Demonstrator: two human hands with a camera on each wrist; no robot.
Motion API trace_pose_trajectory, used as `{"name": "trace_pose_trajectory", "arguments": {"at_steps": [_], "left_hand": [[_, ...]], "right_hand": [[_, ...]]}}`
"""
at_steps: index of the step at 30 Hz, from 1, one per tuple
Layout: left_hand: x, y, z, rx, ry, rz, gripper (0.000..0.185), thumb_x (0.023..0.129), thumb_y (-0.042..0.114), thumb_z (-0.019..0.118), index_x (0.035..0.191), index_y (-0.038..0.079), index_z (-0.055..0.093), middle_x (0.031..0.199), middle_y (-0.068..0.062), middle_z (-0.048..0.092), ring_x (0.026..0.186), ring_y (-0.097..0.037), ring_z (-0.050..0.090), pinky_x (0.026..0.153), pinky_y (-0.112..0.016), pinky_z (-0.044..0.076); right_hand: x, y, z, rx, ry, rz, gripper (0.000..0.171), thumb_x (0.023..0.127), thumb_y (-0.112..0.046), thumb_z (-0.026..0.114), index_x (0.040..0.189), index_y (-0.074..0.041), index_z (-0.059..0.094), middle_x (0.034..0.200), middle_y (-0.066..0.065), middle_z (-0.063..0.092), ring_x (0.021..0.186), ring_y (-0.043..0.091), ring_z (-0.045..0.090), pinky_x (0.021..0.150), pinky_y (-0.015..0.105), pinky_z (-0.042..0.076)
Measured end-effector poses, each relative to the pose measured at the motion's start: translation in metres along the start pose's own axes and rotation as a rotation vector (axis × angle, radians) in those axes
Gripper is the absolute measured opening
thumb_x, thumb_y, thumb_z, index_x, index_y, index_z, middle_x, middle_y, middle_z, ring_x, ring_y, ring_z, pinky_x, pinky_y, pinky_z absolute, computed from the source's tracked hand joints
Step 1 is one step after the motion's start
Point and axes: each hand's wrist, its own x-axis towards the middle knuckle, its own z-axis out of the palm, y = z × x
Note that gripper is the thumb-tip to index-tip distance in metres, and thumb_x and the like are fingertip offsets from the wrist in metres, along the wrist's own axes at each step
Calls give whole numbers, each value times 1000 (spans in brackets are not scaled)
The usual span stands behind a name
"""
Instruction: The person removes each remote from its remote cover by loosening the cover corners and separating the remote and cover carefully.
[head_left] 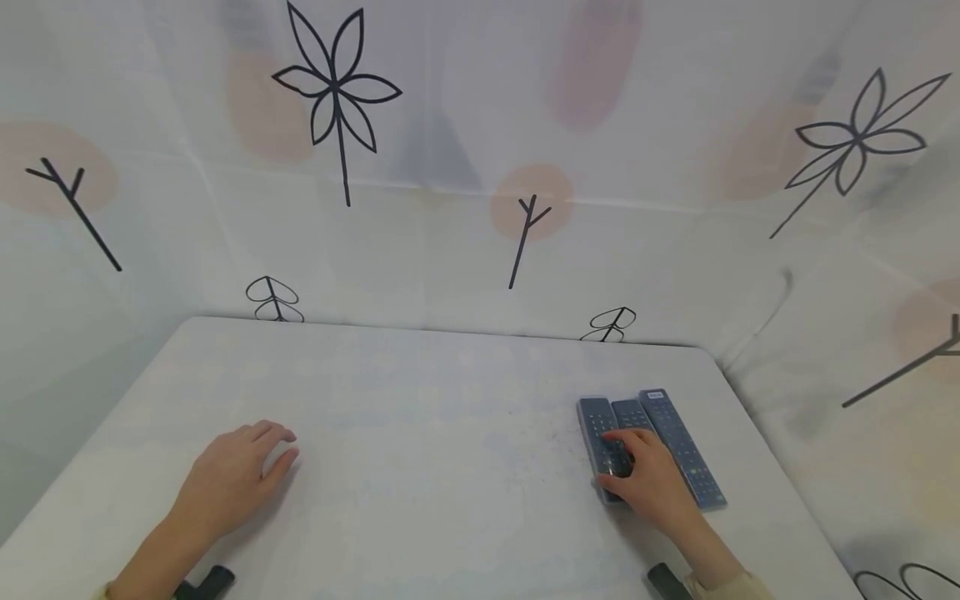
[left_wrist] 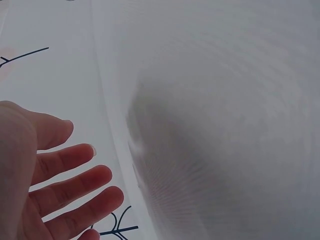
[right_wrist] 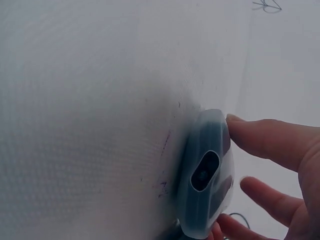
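At the right of the table lie three dark remote controls side by side. My right hand (head_left: 651, 479) is over the left remote control (head_left: 597, 422), with the thumb at its near left edge and the fingers curled across it. In the right wrist view this remote control (right_wrist: 200, 190) shows its end, in a translucent cover with a dark oval opening; thumb and fingers span its width. The middle remote control (head_left: 628, 411) is partly hidden by the hand. Beside it lies the longer right remote control (head_left: 686, 450). My left hand (head_left: 232, 473) rests at the table's left, fingers relaxed, holding nothing.
The white table (head_left: 420, 467) has rounded far corners. A pale cloth wall (head_left: 450, 250) with drawn plants and coloured patches stands behind it and on both sides. Each wrist has a dark strap piece, such as the left strap (head_left: 213, 582).
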Motion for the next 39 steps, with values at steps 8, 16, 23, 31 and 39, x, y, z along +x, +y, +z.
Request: {"name": "trace_pose_trajectory", "arguments": {"at_steps": [8,16,23,31,39], "left_hand": [[2,1,3,-10,-10,3,17,88,23,75,100,12,71,103,-6,70,90,-29,67,81,-52,52],[2,7,6,-86,-31,-34,18,90,25,73,102,13,70,103,-3,70,91,-26,67,78,-48,54],[0,11,9,-191,-49,-77,22,93,27,71,111,15,70,102,2,69,90,-20,66,77,-45,53],[2,15,12,-316,-87,-107,24,95,27,69,116,17,69,105,6,69,91,-15,64,77,-41,51],[5,17,15,-409,-96,-74,23,96,25,69,116,16,69,109,8,69,92,-11,64,81,-43,52]], "right_hand": [[-1,-3,4,-23,19,16,81,73,-24,89,138,2,49,134,31,48,121,48,49,98,61,41],[3,-13,6,-82,-3,78,87,75,-24,84,140,13,41,131,37,49,119,50,51,98,60,42],[5,-15,5,-104,-41,128,81,75,-28,83,132,18,48,123,37,52,112,49,55,95,59,44],[4,-11,5,-84,-25,103,82,73,-28,85,132,17,50,120,32,54,106,43,58,93,57,46],[1,-8,4,-25,-4,90,80,72,-27,86,132,13,53,113,23,59,101,35,61,87,52,50]]}}
